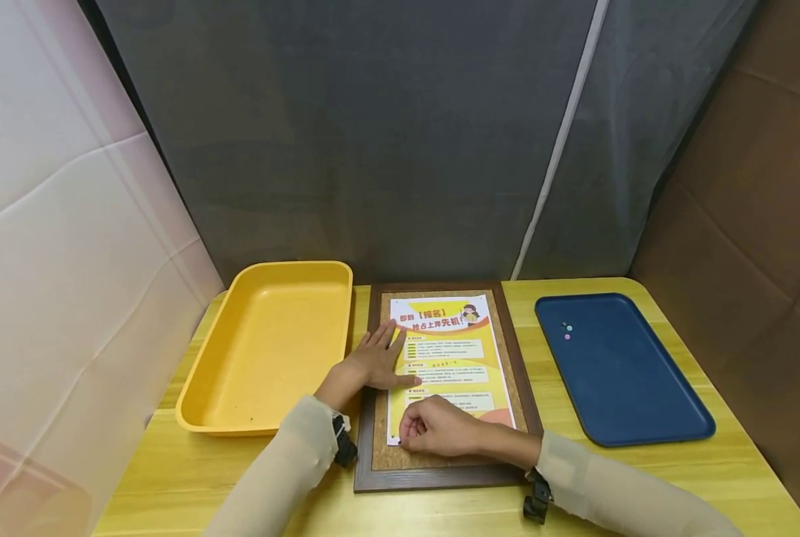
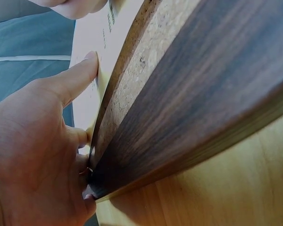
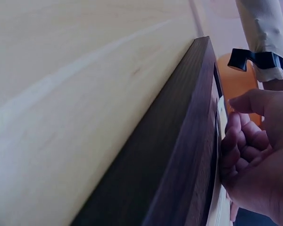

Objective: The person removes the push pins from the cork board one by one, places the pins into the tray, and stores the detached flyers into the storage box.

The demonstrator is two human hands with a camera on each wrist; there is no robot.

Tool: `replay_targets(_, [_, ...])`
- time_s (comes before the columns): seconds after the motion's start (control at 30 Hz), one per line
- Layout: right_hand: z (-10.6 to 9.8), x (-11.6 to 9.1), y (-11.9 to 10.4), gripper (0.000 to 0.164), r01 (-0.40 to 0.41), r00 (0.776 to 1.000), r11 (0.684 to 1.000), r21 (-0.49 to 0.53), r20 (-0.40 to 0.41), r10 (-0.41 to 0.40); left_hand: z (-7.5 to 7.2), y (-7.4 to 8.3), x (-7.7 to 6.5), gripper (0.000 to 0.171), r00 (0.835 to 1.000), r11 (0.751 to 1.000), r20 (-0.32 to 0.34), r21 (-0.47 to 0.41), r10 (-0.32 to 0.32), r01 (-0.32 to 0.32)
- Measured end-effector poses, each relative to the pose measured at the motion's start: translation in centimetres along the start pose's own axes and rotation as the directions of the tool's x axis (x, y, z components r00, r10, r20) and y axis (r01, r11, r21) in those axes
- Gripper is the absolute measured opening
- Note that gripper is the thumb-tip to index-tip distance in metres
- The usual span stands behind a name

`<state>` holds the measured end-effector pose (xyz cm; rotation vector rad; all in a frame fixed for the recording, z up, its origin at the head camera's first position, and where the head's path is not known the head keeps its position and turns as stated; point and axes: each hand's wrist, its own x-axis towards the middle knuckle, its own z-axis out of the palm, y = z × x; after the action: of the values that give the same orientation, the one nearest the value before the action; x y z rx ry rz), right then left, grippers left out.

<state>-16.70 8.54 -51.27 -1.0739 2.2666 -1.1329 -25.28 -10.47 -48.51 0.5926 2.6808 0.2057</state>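
Note:
A yellow and white printed poster point(image 1: 445, 350) lies on a cork board point(image 1: 416, 459) with a dark wooden frame point(image 1: 523, 380). Small dark dots show at its upper corners. My left hand point(image 1: 376, 362) rests on the poster's left side, fingers spread and thumb point(image 2: 82, 70) pressing the paper. At the lower left corner, my right hand point(image 1: 443, 426) pinches a small dark pin point(image 1: 400, 443) between thumb and index finger, the other fingers curled in. The fingertips mostly hide the pin. In the right wrist view, the right hand point(image 3: 262, 150) is beside the frame's edge.
To the left stands a yellow tray point(image 1: 265, 429) with raised walls and a few tiny dark specks. A dark blue tray point(image 1: 641, 373) on the right bears several small round pieces point(image 1: 567, 330). Grey cloth point(image 1: 346, 149) hangs behind the wooden table point(image 1: 138, 477).

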Motion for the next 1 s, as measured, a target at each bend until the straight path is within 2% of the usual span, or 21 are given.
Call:
replay_targets(0.27, [-1.1,-0.8,0.8,0.015,-0.011,0.999,0.996,0.092,0.047,0.007,0.0,0.3,-0.3,0.107,1.0,1.0,-0.001,0.002,-0.001,0.001])
replay_targets(0.4, [-1.9,-1.2,1.3,0.011,-0.001,1.0,0.995,0.1,0.031,-0.002,0.2,0.3,-0.1,0.107,1.0,1.0,-0.005,0.023,-0.015,0.015])
replay_targets(0.73, [-4.0,-2.2,2.4,0.013,0.01,1.0,1.0,0.03,-0.018,-0.009,0.0,0.4,-0.3,0.106,1.0,1.0,-0.005,0.015,-0.018,0.018])
replay_targets(1.0, [-5.4,-2.7,3.3,0.009,-0.01,0.998,0.996,0.089,-0.057,0.015,0.1,0.2,0.0,0.106,1.0,1.0,-0.01,0.016,-0.017,0.017])
